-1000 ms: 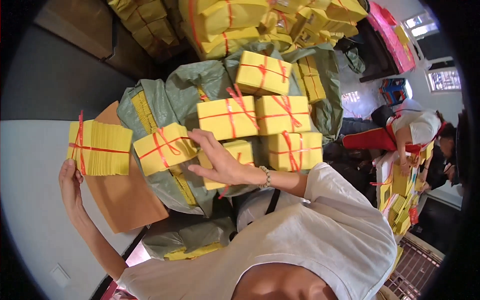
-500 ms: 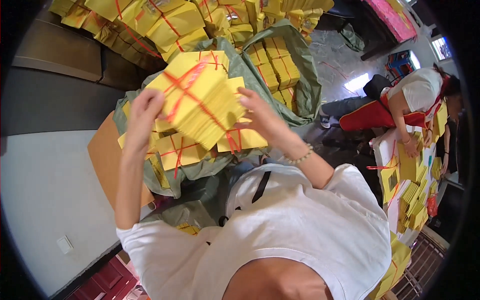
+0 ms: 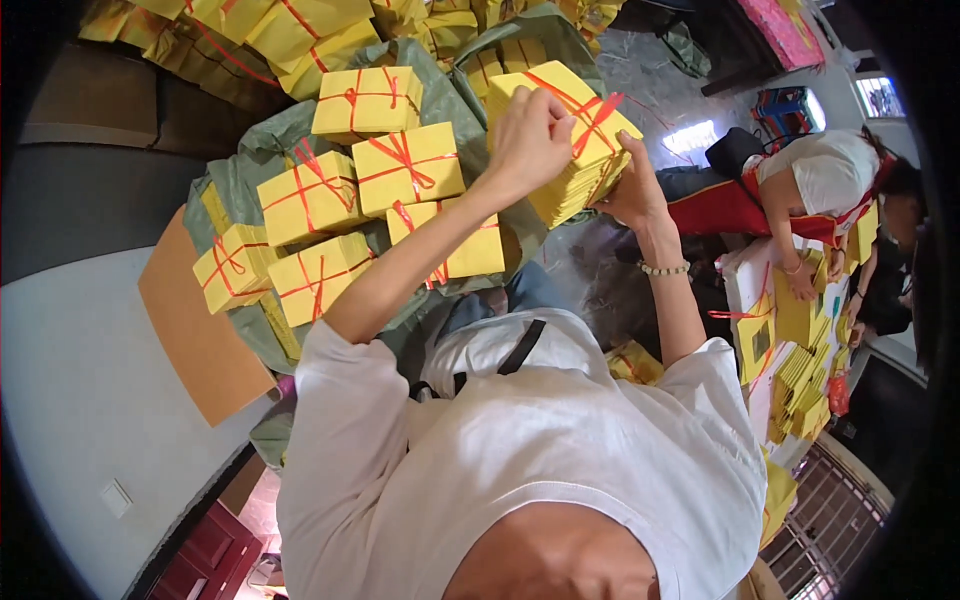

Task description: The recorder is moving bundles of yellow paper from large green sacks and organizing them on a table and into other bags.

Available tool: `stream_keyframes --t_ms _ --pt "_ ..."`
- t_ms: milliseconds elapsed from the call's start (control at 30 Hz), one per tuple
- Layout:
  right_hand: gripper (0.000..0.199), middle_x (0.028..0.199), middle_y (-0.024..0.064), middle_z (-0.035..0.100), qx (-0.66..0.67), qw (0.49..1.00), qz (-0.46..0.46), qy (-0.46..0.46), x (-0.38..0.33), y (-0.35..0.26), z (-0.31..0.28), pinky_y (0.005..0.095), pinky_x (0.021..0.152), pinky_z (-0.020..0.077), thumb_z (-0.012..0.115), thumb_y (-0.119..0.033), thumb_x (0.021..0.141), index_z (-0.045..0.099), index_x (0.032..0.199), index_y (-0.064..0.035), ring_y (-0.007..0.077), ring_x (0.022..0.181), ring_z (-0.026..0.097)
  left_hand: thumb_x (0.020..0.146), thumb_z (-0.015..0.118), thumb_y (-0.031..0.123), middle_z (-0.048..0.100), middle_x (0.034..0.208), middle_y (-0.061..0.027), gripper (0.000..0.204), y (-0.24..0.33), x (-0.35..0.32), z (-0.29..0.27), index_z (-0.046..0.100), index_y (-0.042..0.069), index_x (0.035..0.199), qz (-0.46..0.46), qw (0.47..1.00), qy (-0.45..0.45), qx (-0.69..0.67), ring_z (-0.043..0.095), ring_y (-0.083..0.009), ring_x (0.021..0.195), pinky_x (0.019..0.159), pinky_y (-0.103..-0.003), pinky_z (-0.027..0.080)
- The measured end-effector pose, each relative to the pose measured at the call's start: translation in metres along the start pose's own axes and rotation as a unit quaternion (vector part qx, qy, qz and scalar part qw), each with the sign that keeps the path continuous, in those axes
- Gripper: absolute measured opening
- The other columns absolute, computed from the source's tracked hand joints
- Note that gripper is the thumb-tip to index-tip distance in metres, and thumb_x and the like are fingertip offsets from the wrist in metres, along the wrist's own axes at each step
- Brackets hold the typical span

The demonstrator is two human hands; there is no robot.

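A thick bundle of yellow paper point(image 3: 578, 188), tied crosswise with red ribbon, is held up tilted between my two hands. My left hand point(image 3: 535, 145) is closed at its upper left, fingers curled over the top face by the ribbon. At the lower right corner, my right hand point(image 3: 634, 190) grips the bundle, thumb at the edge and the other fingers partly hidden behind it. Left of my hands, several similar tied bundles point(image 3: 405, 168) sit in rows on an open green sack point(image 3: 262, 140). My left forearm crosses in front of some of them.
Another green sack point(image 3: 545, 40) with yellow bundles stands behind the held one. More yellow stacks point(image 3: 300, 30) rise at the back left. A brown board point(image 3: 195, 330) leans by the left wall. At right, a person point(image 3: 815, 180) works at a white table point(image 3: 742, 285) covered with yellow paper.
Both hands have carried the bundle right, from above the left sack to beside the other one. My left hand has shifted from its side to its top. The bundles beneath now show.
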State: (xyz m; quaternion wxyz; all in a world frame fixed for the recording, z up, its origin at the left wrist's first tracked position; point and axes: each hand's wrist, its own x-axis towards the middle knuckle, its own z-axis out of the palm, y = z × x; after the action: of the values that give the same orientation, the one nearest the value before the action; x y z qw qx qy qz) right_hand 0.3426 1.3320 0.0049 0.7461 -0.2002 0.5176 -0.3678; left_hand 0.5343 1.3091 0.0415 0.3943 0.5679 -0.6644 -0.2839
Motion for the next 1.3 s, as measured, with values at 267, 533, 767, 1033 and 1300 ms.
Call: stream_keyframes --t_ms 267,533,767,1033,1300 --pt "0.071 0.130 0.0077 0.052 -0.051 0.996 0.015 0.071 0.066 0.018 -0.097 0.0533 0.097 0.0353 0.052 -0.057 0.081 0.044 0.136 -0.0133 0.0265 0.119 0.048 0.084 0.063 0.016 0.057 0.088 -0.0130 0.016 -0.052 -0.004 0.122 0.058 0.003 0.091 -0.108 0.979 0.066 -0.157 0.059 -0.0226 0.066 0.064 -0.035 0.049" --pt "0.073 0.131 0.0079 0.050 -0.076 0.989 0.101 0.079 0.115 0.022 -0.156 0.0492 0.093 0.0388 0.055 -0.057 0.080 0.041 0.137 -0.0144 0.0253 0.118 0.048 0.074 0.065 0.002 0.054 0.106 -0.0198 0.030 -0.100 -0.068 0.219 0.053 -0.005 0.100 -0.389 0.920 -0.045 0.004 0.056 -0.0363 0.097 0.081 -0.040 0.049" --pt "0.071 0.123 0.0098 0.053 -0.197 0.962 0.143 0.127 0.157 0.025 -0.155 0.0425 0.087 0.0429 0.064 -0.053 0.075 0.047 0.130 -0.0125 0.0221 0.111 0.053 0.083 0.056 0.013 0.038 0.142 -0.0156 0.051 -0.131 -0.069 0.273 0.050 -0.001 0.132 -0.244 0.846 -0.388 0.272 0.025 -0.0355 0.134 0.109 -0.050 0.018" --pt "0.074 0.105 0.0136 0.061 -0.145 0.961 0.205 0.119 0.216 0.058 -0.170 0.0369 0.070 0.0539 0.074 -0.042 0.070 0.049 0.118 0.0085 0.0204 0.090 0.063 0.090 0.046 0.011 0.044 0.143 -0.0062 0.042 -0.175 -0.085 0.306 0.057 0.013 0.130 -0.155 0.759 -0.511 0.371 0.023 -0.0280 0.141 0.114 -0.050 0.006" --pt "0.076 0.107 0.0149 0.062 -0.118 0.944 0.290 0.105 0.271 0.116 -0.153 0.0414 0.079 0.0507 0.075 -0.046 0.068 0.053 0.118 0.0066 0.0245 0.091 0.062 0.086 0.049 0.014 0.071 0.096 -0.0088 0.029 -0.174 -0.122 0.294 0.072 0.011 0.102 -0.166 0.798 -0.475 0.330 0.061 -0.0256 0.105 0.104 -0.044 0.024"
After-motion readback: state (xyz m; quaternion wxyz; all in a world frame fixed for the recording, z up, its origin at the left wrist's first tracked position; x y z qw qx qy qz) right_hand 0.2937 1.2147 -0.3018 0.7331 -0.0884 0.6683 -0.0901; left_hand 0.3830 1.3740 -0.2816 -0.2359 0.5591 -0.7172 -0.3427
